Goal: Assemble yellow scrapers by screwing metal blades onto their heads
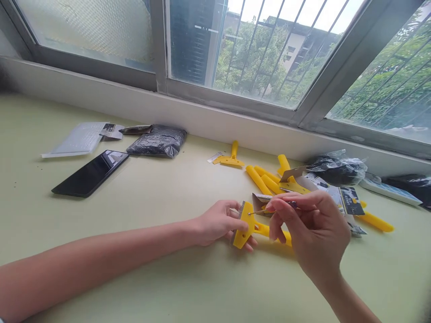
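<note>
A yellow scraper with a metal blade along its left edge is gripped at the head by my left hand, the thumb on top and fingers beneath. Its yellow handle points right, partly behind my right hand. Between the closed fingertips of that hand is a thin screwdriver. The screwdriver's tip meets a screw in the upper part of the scraper head. A second hole or screw shows lower on the head.
Several yellow handles and scraper parts lie beyond my right hand, among packaging. Another yellow scraper lies near the window ledge. A black phone, a clear plastic sleeve and a dark wrapped packet are at the left.
</note>
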`<state>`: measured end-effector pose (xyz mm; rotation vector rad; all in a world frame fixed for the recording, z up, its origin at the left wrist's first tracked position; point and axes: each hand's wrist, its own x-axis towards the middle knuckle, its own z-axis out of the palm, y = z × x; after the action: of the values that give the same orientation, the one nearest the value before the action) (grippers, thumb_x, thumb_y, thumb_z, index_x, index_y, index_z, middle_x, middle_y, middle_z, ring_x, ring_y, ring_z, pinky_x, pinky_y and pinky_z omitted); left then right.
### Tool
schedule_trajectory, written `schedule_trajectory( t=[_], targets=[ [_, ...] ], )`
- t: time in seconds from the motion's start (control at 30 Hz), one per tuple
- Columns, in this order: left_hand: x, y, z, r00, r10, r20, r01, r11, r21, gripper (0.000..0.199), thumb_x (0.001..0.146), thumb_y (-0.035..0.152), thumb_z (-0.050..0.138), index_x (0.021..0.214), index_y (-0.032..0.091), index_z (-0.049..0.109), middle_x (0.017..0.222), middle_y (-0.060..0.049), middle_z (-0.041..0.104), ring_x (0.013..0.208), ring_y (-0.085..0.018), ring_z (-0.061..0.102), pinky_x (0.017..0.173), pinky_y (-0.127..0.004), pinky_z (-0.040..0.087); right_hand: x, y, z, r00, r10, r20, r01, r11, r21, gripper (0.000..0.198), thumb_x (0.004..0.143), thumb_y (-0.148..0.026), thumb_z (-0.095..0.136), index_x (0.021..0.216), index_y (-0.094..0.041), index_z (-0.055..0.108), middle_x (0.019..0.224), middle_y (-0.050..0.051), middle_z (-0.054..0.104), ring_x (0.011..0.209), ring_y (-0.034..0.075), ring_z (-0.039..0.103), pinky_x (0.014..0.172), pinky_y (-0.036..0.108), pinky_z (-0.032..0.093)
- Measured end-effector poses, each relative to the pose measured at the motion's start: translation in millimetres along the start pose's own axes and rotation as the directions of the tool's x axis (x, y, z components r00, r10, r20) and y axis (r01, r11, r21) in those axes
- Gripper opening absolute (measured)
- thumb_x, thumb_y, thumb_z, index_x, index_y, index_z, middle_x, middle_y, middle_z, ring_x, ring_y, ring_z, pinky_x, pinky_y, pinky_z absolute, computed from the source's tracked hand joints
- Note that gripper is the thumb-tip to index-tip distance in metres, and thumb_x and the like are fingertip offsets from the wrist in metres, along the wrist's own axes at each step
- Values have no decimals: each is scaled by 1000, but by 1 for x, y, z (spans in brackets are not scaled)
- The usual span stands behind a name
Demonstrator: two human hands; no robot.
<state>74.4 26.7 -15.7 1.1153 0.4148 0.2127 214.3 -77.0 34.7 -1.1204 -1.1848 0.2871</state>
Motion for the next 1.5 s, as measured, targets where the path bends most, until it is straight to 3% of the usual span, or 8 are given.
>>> schedule_trajectory(
  t=[0.13,0.33,0.5,0.7,0.9,1.1,1.3,1.5],
  targets=[
    [0,2,2,1000,3,-6,-3,1000,-5,43,75,29,76,108,15,54,93,-16,76,62,-22,73,58,-29,51,-1,1,1,993,-12,114,9,999,32,18,100,-32,59,108,-19,67,83,1,67,44,9,61,39,24,45],
    [0,1,1,1000,0,-6,0,1000,-9,45,74,30,77,108,15,54,91,-16,75,64,-25,74,58,-29,51,-4,0,3,999,-50,-14,50,999,6,16,86,-16,75,83,-19,60,85,2,72,41,11,62,33,23,42],
    [0,-1,1,1000,20,9,-20,1000,-17,43,76,29,76,110,14,53,94,-17,75,70,-27,76,61,-31,53,-4,2,3,998,-24,59,21,999,42,15,98,-30,61,107,-19,68,84,2,67,44,10,61,36,24,43],
    [-1,1,1,1000,-7,-11,6,1000,-2,38,77,24,73,107,15,52,88,-15,75,61,-22,73,60,-30,52,-5,2,0,997,-76,16,76,997,27,16,85,-13,75,85,-19,61,86,2,72,41,11,63,30,23,41],
    [0,1,1,1000,7,-5,-7,1000,15,37,76,25,72,105,16,51,85,-12,74,62,-21,72,56,-26,48,-3,6,-5,986,-84,147,78,996,49,19,101,-22,55,109,-18,71,88,4,65,45,9,62,36,25,44],
    [0,1,1,1000,0,-14,0,1000,1,38,76,25,73,106,15,52,81,-10,73,62,-22,72,61,-31,53,-4,8,-4,993,-101,68,97,993,67,15,88,-9,71,89,-20,61,88,1,70,42,11,63,31,22,41],
    [-1,2,2,1000,-2,-6,2,1000,-2,43,75,30,76,108,15,53,90,-15,75,63,-23,73,60,-30,52,-1,12,-12,969,-105,225,93,994,64,23,102,-19,52,118,-19,68,93,4,64,48,10,64,38,26,46],
    [-1,2,2,1000,-11,-11,11,1000,-12,40,75,27,76,107,15,54,88,-15,75,63,-23,74,60,-29,52,-3,6,-5,997,-67,36,66,997,27,12,87,-11,73,89,-18,63,88,1,68,39,9,60,30,22,38]
  ],
)
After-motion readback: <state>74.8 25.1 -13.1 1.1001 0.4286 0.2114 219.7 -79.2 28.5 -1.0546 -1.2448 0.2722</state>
